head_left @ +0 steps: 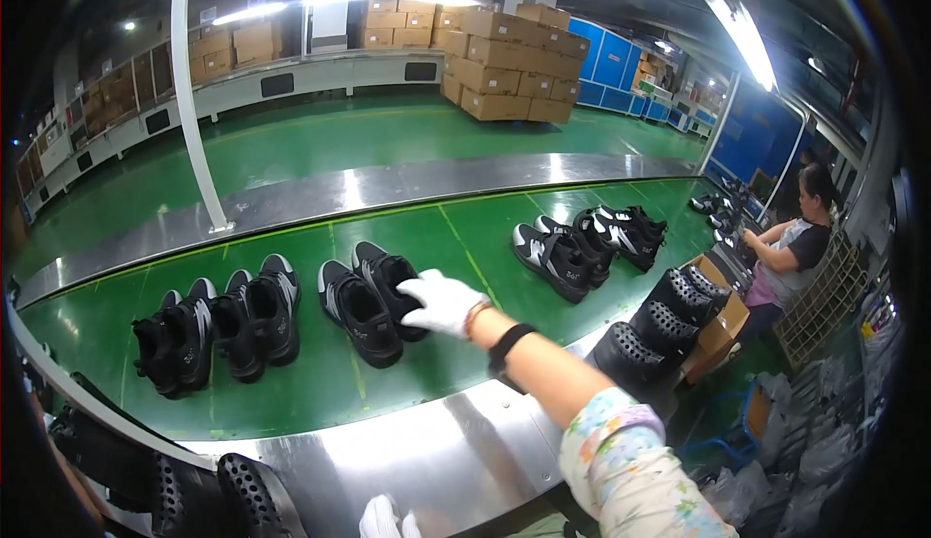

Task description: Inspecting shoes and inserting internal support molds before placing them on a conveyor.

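Observation:
My right hand (444, 304), in a white glove, reaches over the belt to a pair of black and grey sneakers. Its thumb and fingers are apart at the side of the right sneaker (389, 289); whether they touch it I cannot tell. The left sneaker (359, 315) of that pair stands beside it. My left hand (386, 519), gloved in white too, shows only partly at the bottom edge, fingers stretched and apart over the metal ledge (427, 460), with nothing visible in them. More sneaker pairs (262, 315) stand to the left, and several sneakers (555, 259) to the right.
The green belt (465, 334) runs between metal ledges. Black perforated shoe-shaped pieces (665, 326) stand at the right by a carton (722, 320), others (254, 494) at lower left. A person (795, 247) works at far right. A white post (194, 101) rises from the far ledge.

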Demonstrator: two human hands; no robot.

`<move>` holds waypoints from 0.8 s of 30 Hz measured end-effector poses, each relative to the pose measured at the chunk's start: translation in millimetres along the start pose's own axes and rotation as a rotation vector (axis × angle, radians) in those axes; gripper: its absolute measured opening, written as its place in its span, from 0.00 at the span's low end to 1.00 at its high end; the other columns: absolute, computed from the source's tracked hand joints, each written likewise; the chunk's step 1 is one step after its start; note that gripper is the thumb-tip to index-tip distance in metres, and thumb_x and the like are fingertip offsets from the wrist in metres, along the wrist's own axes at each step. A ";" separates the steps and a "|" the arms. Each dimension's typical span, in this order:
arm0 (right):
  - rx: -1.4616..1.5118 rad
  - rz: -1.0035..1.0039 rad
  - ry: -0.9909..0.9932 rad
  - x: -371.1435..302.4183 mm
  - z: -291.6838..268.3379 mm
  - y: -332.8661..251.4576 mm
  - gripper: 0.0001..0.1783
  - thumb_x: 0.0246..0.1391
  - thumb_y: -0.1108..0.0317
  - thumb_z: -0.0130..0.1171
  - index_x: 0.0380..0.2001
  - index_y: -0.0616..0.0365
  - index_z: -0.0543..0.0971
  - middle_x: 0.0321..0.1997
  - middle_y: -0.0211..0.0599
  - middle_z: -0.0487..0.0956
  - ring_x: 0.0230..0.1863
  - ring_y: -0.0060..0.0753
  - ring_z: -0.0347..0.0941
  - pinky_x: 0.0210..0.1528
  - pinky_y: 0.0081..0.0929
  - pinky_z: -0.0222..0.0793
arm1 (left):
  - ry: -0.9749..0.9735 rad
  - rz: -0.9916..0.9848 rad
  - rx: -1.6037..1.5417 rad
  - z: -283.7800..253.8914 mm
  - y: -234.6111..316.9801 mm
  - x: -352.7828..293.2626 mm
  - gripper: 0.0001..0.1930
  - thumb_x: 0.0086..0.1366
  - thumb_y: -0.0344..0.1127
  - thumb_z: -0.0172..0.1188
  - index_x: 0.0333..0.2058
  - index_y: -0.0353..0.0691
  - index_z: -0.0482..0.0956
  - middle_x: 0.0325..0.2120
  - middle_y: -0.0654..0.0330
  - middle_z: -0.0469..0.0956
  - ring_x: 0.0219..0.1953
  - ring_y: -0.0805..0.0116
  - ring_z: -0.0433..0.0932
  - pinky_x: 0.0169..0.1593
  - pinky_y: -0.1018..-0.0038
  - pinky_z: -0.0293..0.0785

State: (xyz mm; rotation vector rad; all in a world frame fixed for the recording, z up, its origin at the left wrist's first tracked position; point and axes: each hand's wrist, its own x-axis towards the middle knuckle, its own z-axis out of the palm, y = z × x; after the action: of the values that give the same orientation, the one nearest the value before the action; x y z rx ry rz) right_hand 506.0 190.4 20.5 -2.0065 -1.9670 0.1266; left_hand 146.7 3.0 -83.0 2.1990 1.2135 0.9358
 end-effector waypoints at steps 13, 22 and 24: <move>-0.274 1.048 -0.418 -99.7 -120.2 274.7 0.37 0.42 0.50 0.76 0.59 0.38 0.80 0.63 0.42 0.77 0.64 0.48 0.73 0.68 0.43 0.67 | -0.411 -0.444 0.385 21.8 7.2 6.8 0.10 0.71 0.36 0.56 0.43 0.37 0.82 0.37 0.49 0.83 0.37 0.49 0.81 0.39 0.59 0.77; -0.398 0.635 -0.682 -57.5 -94.9 268.0 0.20 0.53 0.52 0.68 0.41 0.56 0.86 0.40 0.42 0.87 0.42 0.45 0.85 0.43 0.42 0.80 | -0.025 0.017 0.337 15.6 21.8 8.6 0.13 0.66 0.33 0.61 0.46 0.31 0.82 0.42 0.45 0.83 0.42 0.44 0.81 0.48 0.55 0.78; -0.125 0.769 -0.561 -60.8 -80.7 226.8 0.18 0.57 0.55 0.64 0.39 0.59 0.86 0.35 0.43 0.87 0.33 0.44 0.85 0.35 0.42 0.81 | -0.040 0.082 0.390 15.8 19.1 6.8 0.15 0.66 0.34 0.62 0.48 0.31 0.81 0.41 0.45 0.83 0.42 0.44 0.81 0.48 0.55 0.78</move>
State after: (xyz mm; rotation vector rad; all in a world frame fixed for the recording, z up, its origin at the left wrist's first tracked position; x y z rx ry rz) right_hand 743.5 118.1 20.5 -2.9455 -1.3385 0.8336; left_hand 171.5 -1.9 -78.5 2.5715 1.3910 0.7289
